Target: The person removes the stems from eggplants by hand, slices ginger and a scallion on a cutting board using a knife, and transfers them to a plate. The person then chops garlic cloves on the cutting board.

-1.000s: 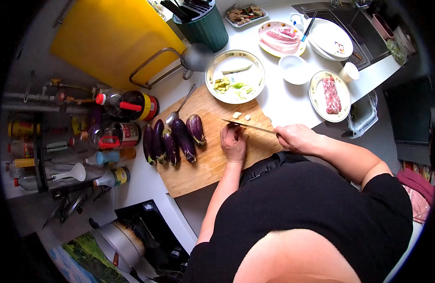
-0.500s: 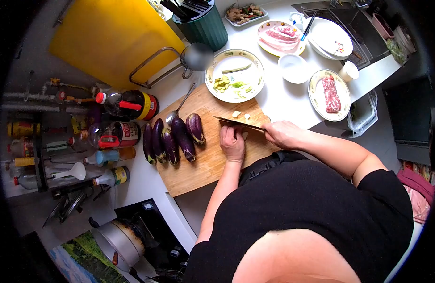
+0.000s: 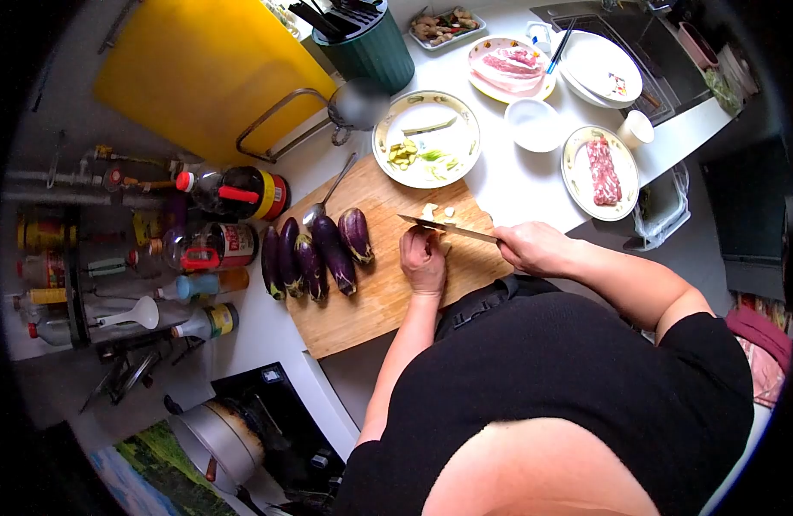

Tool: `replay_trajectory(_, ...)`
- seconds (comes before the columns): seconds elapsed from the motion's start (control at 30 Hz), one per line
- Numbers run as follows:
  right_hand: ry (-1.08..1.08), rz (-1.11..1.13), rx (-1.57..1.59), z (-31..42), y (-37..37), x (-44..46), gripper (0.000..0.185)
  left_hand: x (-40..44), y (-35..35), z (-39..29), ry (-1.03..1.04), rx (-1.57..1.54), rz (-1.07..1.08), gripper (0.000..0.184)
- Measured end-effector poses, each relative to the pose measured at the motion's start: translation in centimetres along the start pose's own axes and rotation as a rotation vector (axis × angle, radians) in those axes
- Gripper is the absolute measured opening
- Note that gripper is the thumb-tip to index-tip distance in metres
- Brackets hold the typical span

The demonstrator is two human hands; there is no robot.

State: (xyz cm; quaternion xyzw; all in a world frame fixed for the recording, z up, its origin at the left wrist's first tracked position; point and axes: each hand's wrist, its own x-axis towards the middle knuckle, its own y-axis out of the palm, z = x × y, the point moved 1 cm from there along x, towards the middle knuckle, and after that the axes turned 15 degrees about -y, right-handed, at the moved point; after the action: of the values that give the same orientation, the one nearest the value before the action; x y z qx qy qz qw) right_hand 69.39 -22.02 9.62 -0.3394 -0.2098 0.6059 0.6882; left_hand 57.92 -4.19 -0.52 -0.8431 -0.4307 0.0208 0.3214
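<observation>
My right hand [image 3: 534, 247] is closed round the handle of a kitchen knife [image 3: 452, 229], whose blade points left over the wooden cutting board [image 3: 384, 297]. Close against the blade, my left hand [image 3: 424, 261] has its fingers curled down on the board; what they pinch is mostly hidden. A small pale piece shows at their right side. Just beyond the blade lie white pieces that look like garlic [image 3: 429, 211]. Several purple eggplants [image 3: 331, 254] lie side by side on the board's left part, with a metal spoon [image 3: 330, 187] behind them.
A plate [image 3: 427, 99] with chopped green and yellowish pieces overlaps the board's far edge. Plates of raw meat [image 3: 603, 172], a white bowl [image 3: 532, 125] and a paper cup [image 3: 636, 129] stand to the right. Bottles [image 3: 242, 191] line the left; a pot [image 3: 216, 443] sits lower left.
The knife has shifted slightly right and its blade now shows flatter to the camera. My right hand moved a little right with it; my left hand stays nearly in place.
</observation>
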Motion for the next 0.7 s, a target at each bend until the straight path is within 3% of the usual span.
replay_trajectory(0.7,0.038,-0.016,0.023,-0.7,2.0,3.1,0.020,-0.1,-0.2,-0.4,0.009,0.056,-0.013,0.007)
